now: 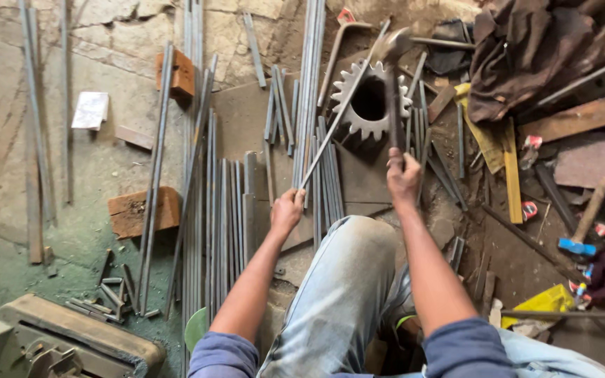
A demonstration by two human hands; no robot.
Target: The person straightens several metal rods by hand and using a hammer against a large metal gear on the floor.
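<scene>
The left hand (287, 210) has its fingers clamped on the near end of a thin steel rod (341, 112), stiff yet springy, slanting up from them across the toothed gear (369, 98), where the right hand (402, 175), fingers wrapped around the handle's end, swings a head-heavy hammer (391, 77).

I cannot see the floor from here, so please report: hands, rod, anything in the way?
Left hand shut on thin rod. Right hand shut on hammer, raised over gear wheel. Rod tip lies across the gear. Loose rods beside it.
</scene>
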